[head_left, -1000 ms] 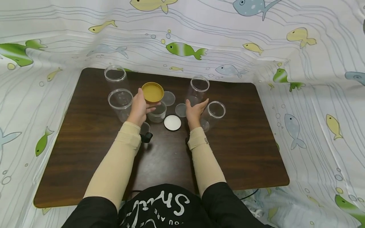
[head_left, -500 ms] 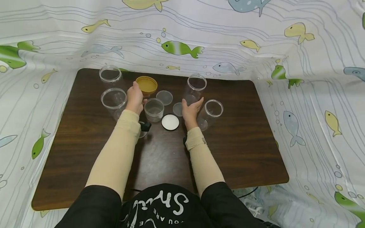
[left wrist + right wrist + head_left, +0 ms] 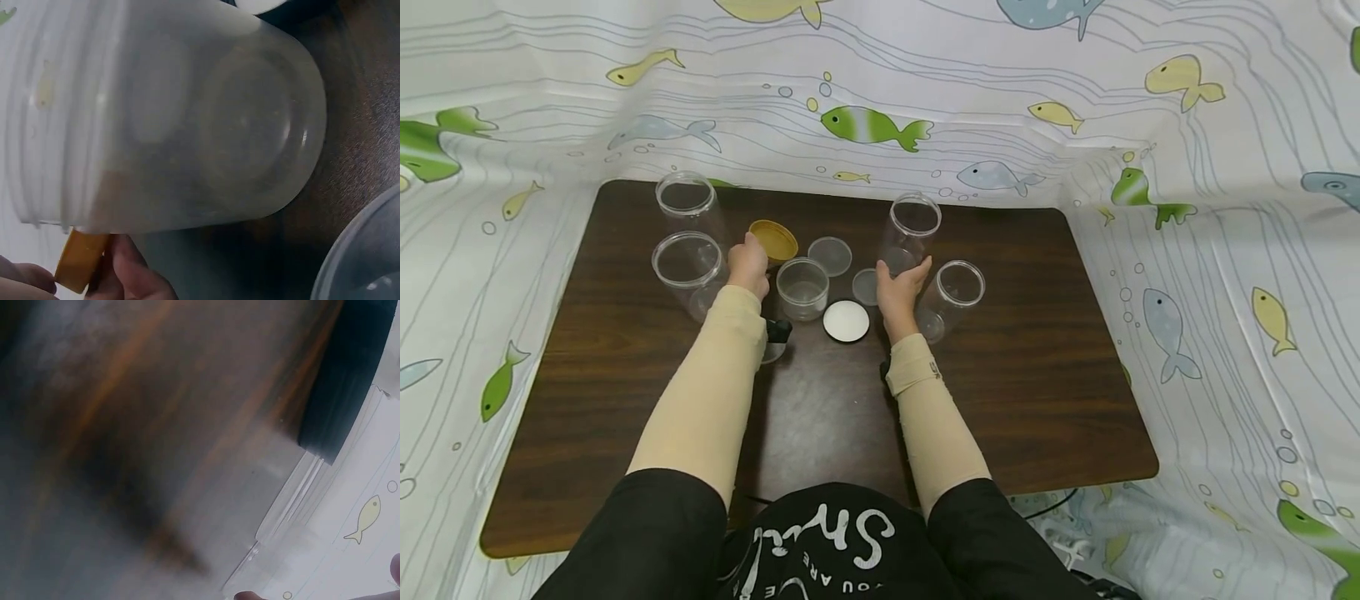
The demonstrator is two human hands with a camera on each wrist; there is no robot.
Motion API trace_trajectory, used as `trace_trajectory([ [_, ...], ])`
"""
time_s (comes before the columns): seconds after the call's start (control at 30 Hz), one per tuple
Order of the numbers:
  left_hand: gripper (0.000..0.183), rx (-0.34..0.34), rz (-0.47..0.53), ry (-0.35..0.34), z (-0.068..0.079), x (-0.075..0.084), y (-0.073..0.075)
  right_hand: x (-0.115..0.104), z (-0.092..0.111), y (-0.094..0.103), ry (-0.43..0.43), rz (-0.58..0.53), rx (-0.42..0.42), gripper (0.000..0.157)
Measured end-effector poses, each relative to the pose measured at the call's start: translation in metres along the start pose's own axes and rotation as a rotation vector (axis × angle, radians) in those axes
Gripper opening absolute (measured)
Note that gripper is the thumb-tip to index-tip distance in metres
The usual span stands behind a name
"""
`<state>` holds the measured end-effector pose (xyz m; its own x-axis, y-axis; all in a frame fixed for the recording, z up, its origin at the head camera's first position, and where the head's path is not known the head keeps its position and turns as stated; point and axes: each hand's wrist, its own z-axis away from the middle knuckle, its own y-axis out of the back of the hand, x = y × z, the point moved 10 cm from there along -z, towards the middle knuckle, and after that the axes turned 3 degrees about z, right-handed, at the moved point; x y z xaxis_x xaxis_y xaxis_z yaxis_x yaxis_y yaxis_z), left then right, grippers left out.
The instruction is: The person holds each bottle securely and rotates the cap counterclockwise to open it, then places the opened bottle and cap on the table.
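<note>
My left hand [image 3: 747, 265] pinches a gold lid [image 3: 774, 242] by its edge, low over the back left of the table. The left wrist view shows thumb and fingers on the lid's side [image 3: 81, 259], partly behind a short clear tub [image 3: 187, 125]. That tub stands just right of the hand in the head view. My right hand [image 3: 901, 293] has its thumb and fingers spread at the foot of a tall clear jar [image 3: 910, 229]. In the right wrist view only fingertips [image 3: 247, 595] show at the lower edge, beside a clear disc-shaped lid [image 3: 281, 506].
Two more tall jars [image 3: 687, 262] stand at the left, another jar [image 3: 955, 296] right of my right hand. Between the hands lie a white lid with a black rim [image 3: 846, 322] and clear lids [image 3: 831, 255]. A fish-print cloth [image 3: 880, 67] hangs behind the dark wooden table [image 3: 1037, 400].
My left hand has carried the gold lid left and then down toward the table, uncovering the short tub. The right hand has stayed by the same jar.
</note>
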<state>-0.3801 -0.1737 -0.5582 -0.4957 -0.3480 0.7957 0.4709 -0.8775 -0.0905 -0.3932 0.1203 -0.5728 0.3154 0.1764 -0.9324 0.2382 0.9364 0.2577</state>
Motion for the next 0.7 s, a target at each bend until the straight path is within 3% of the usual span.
trace_trajectory([
  [0.07, 0.06, 0.03, 0.027, 0.018, 0.0, -0.004, 0.003, -0.004, 0.005, 0.001, -0.008, -0.008, -0.015, 0.1],
  [0.33, 0.061, -0.009, 0.041, 0.122, -0.001, -0.021, 0.006, -0.001, 0.006, -0.003, -0.033, -0.04, -0.065, 0.099],
  [0.53, 0.066, -0.073, 0.068, 0.108, 0.003, -0.012, -0.003, -0.002, 0.006, -0.003, -0.025, -0.072, -0.088, 0.101],
  [0.7, 0.067, -0.113, 0.046, 0.095, 0.004, -0.005, -0.011, 0.001, 0.005, 0.001, -0.012, -0.111, -0.054, 0.103],
])
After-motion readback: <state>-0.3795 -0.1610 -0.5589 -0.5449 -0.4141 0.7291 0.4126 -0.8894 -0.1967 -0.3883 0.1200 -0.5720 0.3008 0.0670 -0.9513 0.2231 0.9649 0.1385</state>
